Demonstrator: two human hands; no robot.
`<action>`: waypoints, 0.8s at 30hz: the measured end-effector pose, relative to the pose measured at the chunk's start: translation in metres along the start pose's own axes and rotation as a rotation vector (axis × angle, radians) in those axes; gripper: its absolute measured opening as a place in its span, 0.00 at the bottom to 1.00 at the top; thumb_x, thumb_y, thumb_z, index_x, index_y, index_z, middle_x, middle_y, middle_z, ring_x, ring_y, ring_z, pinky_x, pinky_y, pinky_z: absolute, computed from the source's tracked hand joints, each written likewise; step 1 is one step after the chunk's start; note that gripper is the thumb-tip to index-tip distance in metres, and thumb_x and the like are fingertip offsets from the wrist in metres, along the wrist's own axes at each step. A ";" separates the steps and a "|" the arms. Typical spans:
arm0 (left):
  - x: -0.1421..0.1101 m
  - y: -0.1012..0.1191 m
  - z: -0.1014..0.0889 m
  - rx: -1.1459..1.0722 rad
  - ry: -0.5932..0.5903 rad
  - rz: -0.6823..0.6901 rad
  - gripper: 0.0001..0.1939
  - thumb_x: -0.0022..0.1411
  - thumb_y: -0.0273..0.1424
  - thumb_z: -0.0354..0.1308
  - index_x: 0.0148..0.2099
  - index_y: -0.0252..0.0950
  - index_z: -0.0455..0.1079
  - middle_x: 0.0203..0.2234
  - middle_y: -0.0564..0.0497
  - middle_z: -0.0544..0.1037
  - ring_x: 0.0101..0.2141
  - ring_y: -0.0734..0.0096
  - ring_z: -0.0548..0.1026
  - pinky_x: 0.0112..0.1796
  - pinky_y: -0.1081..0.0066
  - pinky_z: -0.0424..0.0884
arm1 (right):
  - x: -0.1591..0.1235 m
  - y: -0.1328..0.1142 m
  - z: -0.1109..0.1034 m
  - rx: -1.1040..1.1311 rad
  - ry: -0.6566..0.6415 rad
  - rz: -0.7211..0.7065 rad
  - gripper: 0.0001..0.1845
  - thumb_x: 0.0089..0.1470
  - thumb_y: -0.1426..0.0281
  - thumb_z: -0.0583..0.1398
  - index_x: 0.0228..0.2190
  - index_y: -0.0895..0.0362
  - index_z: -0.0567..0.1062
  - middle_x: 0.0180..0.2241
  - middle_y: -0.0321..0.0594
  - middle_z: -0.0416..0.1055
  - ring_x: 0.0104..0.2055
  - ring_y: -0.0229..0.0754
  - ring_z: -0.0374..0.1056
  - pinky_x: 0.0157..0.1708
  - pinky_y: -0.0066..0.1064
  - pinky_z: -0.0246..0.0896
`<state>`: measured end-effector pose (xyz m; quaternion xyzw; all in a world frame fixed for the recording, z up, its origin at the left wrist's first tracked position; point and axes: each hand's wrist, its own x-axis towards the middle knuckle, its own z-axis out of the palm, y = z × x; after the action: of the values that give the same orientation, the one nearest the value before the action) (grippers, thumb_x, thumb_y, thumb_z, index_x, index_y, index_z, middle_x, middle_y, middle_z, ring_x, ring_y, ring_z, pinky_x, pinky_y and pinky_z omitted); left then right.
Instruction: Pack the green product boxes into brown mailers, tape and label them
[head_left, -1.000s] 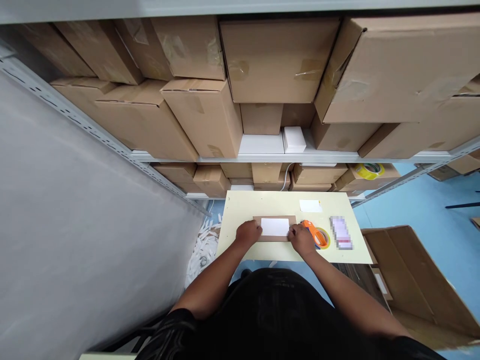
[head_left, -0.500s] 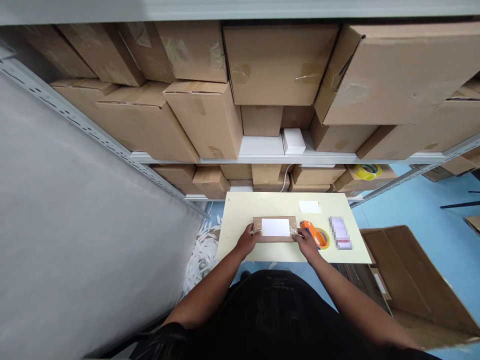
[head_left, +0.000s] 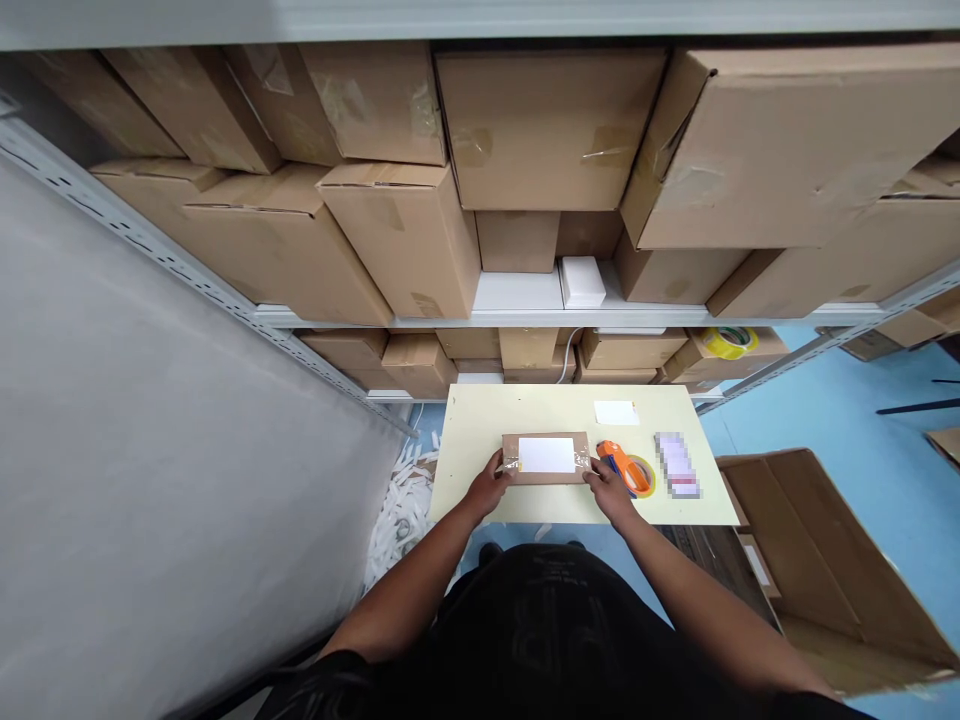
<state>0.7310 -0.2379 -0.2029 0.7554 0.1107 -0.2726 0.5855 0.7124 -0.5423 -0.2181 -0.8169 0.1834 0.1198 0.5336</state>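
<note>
A small brown cardboard box (head_left: pixel 546 479) lies lengthwise across the pale yellow table (head_left: pixel 472 410). On its top is a white label (head_left: pixel 546 455), with clear tape running over both ends. My left hand (head_left: pixel 489 486) grips the box's left end, and my right hand (head_left: pixel 606 488) grips its right end. Just beyond my right fingers sits an orange tape dispenser (head_left: pixel 616 460) with a roll of yellowish tape (head_left: pixel 649 478). Behind it a second white label (head_left: pixel 616 413) lies flat on the table.
A blurred-out phone-sized item (head_left: pixel 677 465) lies at the table's right. Metal shelves (head_left: pixel 517 292) full of cardboard boxes (head_left: pixel 555 130) rise behind. A large open carton (head_left: pixel 825 560) stands on the right, a grey wall (head_left: pixel 187 480) on the left. White paper strips (head_left: pixel 397 510) litter the floor.
The view has shifted slightly, so everything sits a little further left. Both hands stay on the ends of the box, which keeps its place on the table.
</note>
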 end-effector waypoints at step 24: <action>-0.001 0.010 0.037 -0.082 0.312 -0.081 0.28 0.73 0.49 0.45 0.66 0.42 0.65 0.61 0.44 0.74 0.59 0.58 0.73 0.53 0.60 0.72 | 0.013 -0.016 -0.032 0.035 -0.294 -0.043 0.30 0.44 0.67 0.59 0.52 0.53 0.78 0.48 0.45 0.80 0.47 0.52 0.77 0.45 0.38 0.71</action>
<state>0.7244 -0.2754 -0.2002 0.7588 0.2417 -0.1709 0.5802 0.7310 -0.5677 -0.1975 -0.7848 0.0877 0.2233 0.5715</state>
